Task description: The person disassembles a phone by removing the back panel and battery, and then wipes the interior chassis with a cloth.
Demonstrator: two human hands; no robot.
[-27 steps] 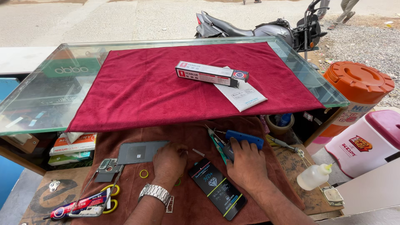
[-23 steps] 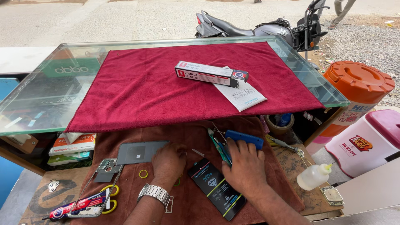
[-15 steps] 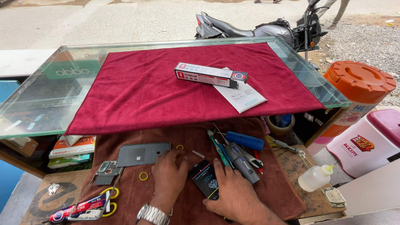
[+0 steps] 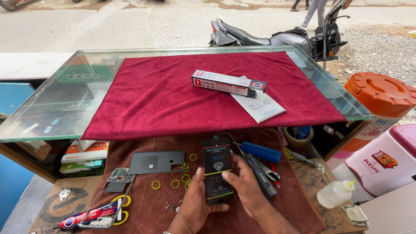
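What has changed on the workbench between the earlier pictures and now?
Both hands, left hand and right hand, have taken up the flat black packet, formerly lying on the brown cloth, holding it upright. The red cloth, long box and grey back cover stayed put.

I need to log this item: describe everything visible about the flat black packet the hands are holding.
The flat black packet is a slim rectangle with a glossy dark face, a pale diamond emblem and small pale print. It is held upright, long side pointing away, over the maroon cloth of the lower bench. The left hand grips its left edge and bottom; the right hand grips its right edge.
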